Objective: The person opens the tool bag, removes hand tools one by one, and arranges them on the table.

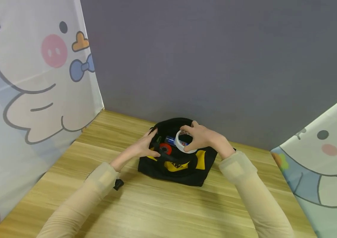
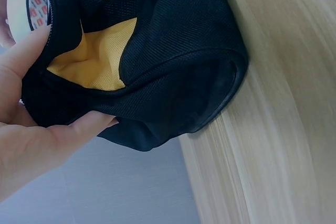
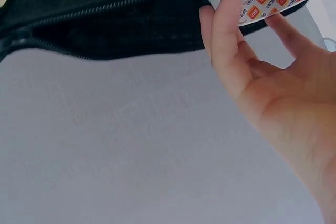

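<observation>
A black and yellow zippered fabric bag [image 1: 171, 176] sits on the wooden table, its mouth open. My left hand [image 1: 144, 145] grips the bag's left rim, thumb along the zipper edge in the left wrist view and fingers against the bag's side. Over the opening, my right hand [image 1: 201, 137] pinches a white tape roll [image 1: 183, 147] between thumb and fingers. Red and white print lines the roll's inner core in the right wrist view. Inside the bag lie a red ring-shaped item [image 1: 166, 148], a blue cylindrical item [image 1: 170, 140] and something green [image 1: 158, 139].
A small black object [image 1: 118, 184] lies on the table [image 1: 156, 211] beside the left sleeve. Behind the bag rises a grey wall [image 1: 186, 66]. Cartoon-printed sheets stand along the left side [image 1: 31, 76] and right side [image 1: 329, 172].
</observation>
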`<state>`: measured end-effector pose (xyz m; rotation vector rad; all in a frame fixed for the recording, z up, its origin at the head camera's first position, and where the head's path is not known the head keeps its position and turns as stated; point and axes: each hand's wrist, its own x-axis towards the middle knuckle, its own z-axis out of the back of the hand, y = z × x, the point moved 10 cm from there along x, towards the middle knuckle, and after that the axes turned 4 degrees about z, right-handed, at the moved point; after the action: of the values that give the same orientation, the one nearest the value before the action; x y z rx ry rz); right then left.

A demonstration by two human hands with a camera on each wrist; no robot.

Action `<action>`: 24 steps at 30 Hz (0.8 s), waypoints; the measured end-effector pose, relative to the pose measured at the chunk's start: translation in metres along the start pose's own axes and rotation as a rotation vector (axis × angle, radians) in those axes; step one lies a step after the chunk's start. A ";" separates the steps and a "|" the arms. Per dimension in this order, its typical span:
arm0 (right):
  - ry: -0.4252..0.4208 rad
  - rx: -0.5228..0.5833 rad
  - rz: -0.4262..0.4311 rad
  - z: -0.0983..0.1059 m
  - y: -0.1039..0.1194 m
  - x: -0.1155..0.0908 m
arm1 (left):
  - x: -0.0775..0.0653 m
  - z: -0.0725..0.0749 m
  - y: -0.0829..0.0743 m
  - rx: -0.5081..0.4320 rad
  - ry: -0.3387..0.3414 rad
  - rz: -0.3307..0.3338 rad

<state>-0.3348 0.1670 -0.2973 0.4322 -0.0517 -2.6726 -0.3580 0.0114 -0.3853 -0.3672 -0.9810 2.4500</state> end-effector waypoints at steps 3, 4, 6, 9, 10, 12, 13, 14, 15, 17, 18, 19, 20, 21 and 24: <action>0.006 0.003 -0.012 0.000 -0.004 -0.008 | 0.001 -0.001 -0.001 0.006 0.005 -0.005; 0.006 0.003 -0.015 0.001 -0.005 -0.011 | 0.001 -0.002 -0.001 0.008 0.004 -0.004; 0.005 0.002 -0.020 0.001 -0.007 -0.016 | 0.001 -0.002 0.000 0.007 0.004 -0.001; -0.009 0.000 -0.024 0.004 -0.011 -0.023 | 0.001 -0.001 0.000 0.001 0.002 0.003; -0.014 -0.002 -0.024 0.005 -0.012 -0.025 | 0.000 -0.001 0.000 0.000 0.003 0.008; -0.021 -0.005 -0.028 0.007 -0.014 -0.028 | -0.002 0.001 0.001 -0.005 0.004 0.009; -0.023 -0.002 -0.031 0.008 -0.016 -0.030 | -0.002 0.001 0.000 -0.008 0.005 0.010; -0.023 0.001 -0.034 0.008 -0.018 -0.032 | -0.002 0.001 0.000 -0.009 0.007 0.011; -0.022 0.003 -0.038 0.008 -0.020 -0.034 | -0.003 0.001 0.000 -0.010 0.008 0.013; -0.019 0.005 -0.041 0.008 -0.024 -0.038 | -0.003 0.002 -0.001 -0.013 0.008 0.014; -0.017 0.007 -0.043 0.007 -0.027 -0.040 | -0.003 0.002 -0.001 -0.015 0.009 0.015; -0.015 0.010 -0.043 0.007 -0.029 -0.041 | -0.003 0.002 -0.002 -0.016 0.009 0.016; -0.013 0.013 -0.046 0.007 -0.031 -0.043 | -0.003 0.002 -0.002 -0.016 0.011 0.017; -0.012 0.014 -0.048 0.006 -0.033 -0.045 | -0.003 0.002 -0.002 -0.015 0.012 0.017; -0.011 0.032 -0.059 0.006 -0.041 -0.052 | -0.002 0.001 -0.002 -0.009 0.018 0.014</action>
<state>-0.3084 0.2258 -0.2808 0.4353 -0.0863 -2.7355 -0.3557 0.0115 -0.3830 -0.4000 -0.9854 2.4506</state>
